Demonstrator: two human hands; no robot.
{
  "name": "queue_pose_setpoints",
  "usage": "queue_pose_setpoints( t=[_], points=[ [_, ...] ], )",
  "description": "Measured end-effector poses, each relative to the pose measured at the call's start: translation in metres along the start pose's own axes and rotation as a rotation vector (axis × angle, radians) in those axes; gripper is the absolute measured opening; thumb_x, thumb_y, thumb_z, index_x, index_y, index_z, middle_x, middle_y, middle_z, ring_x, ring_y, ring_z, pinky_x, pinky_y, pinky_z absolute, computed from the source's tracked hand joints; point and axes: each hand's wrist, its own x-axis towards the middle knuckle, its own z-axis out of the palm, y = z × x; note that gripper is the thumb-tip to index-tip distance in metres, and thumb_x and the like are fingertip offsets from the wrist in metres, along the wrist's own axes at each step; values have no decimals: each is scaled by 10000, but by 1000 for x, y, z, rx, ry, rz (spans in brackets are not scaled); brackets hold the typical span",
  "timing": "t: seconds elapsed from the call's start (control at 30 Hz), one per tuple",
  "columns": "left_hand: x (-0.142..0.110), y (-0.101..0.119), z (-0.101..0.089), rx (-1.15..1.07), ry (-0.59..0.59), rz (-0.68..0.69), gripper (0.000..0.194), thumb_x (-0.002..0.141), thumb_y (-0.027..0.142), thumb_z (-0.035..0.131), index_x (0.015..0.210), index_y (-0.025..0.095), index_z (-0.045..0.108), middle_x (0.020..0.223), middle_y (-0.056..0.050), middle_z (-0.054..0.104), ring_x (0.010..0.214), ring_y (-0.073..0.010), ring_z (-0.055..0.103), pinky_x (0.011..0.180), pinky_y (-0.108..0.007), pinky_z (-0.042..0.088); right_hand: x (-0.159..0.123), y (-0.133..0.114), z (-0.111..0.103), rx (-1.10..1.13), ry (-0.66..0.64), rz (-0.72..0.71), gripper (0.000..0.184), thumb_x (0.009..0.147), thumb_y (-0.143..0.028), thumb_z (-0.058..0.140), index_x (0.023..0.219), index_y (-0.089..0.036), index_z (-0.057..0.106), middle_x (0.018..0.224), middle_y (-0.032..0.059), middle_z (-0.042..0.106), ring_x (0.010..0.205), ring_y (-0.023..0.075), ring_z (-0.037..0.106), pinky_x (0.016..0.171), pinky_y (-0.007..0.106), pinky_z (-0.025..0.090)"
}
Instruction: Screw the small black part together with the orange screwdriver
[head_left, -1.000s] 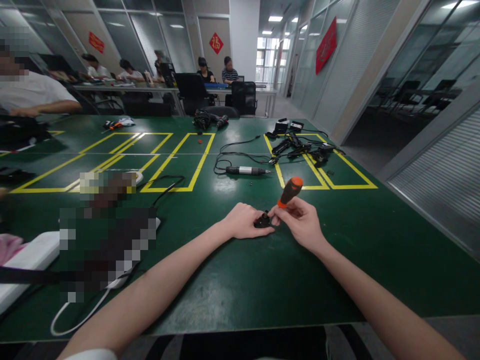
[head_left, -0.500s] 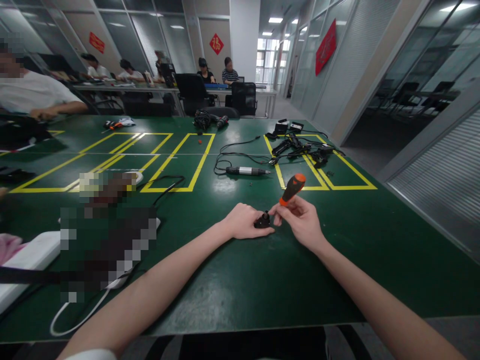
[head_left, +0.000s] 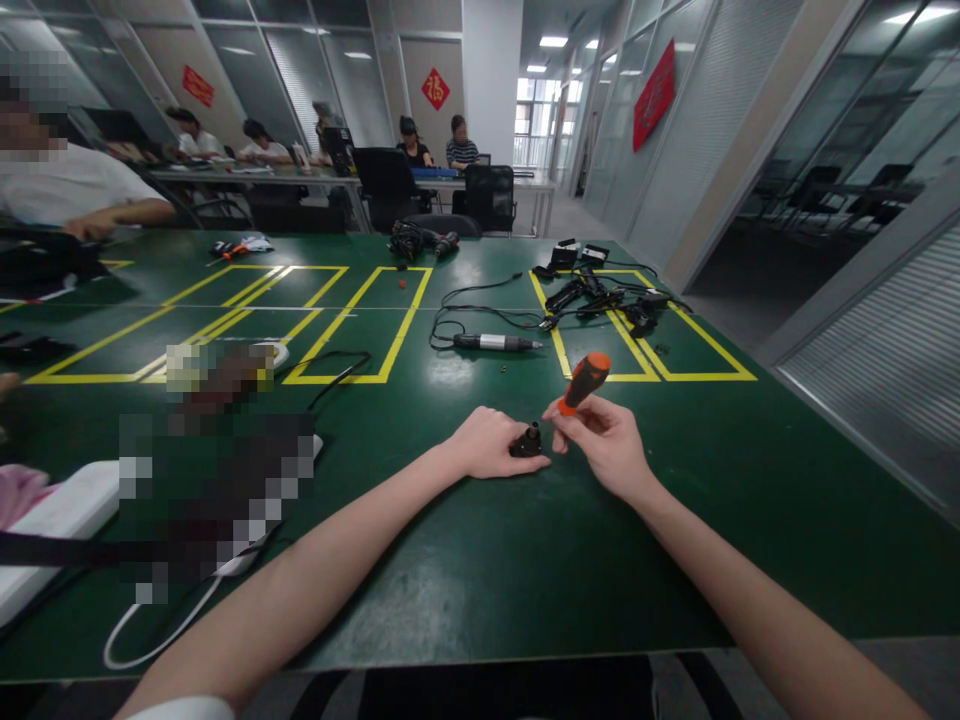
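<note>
My left hand point(head_left: 491, 443) rests on the green table, its thumb and fingers closed around a small black part point(head_left: 527, 443). A short dark cylinder sticks up from the top of that part. Just to the right, my right hand point(head_left: 604, 440) grips a screwdriver point(head_left: 587, 380) with an orange and black handle, tilted with its butt end up. My right thumb and fingertips are pinched near the lower end of the handle, close to the black part but apart from it. The screwdriver's shaft and tip cannot be made out.
An electric screwdriver point(head_left: 495, 342) with a black cable lies beyond my hands. A heap of black devices and cables point(head_left: 600, 290) sits at the back right. To the left are a white power strip point(head_left: 60, 540) and blurred items. A co-worker point(head_left: 82, 190) sits at the far left.
My right hand has drawn slightly away from the black part, with the screwdriver still in it. My left hand stays in place around the part.
</note>
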Motion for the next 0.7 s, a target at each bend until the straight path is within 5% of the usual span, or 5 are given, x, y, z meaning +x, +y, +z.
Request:
queue_pose_setpoints(
  t=[0.23,0.43,0.7],
  points=[
    [0,-1,1,0,0,0,627,938,727,503,627,197,628,556,-35,645,488,-170,592,510,-300,213,0,4,-1,75,-33,35,336,883,-504,780,978,-202,667,790,29,755,562,144,677,572,296,580],
    [0,-1,1,-2,-1,-3,608,938,715,514,642,200,641,574,-35,658,510,-176,614,513,-302,218,0,2,-1,-13,-21,28,301,871,-469,801,843,-194,682,762,29,734,547,134,628,559,299,564],
    [0,0,1,-11,0,-10,614,935,715,515,625,196,623,567,-36,655,513,-175,612,516,-291,197,-1,4,0,73,-37,32,321,844,-469,831,929,-212,658,775,6,722,562,135,653,578,292,569]
  ],
)
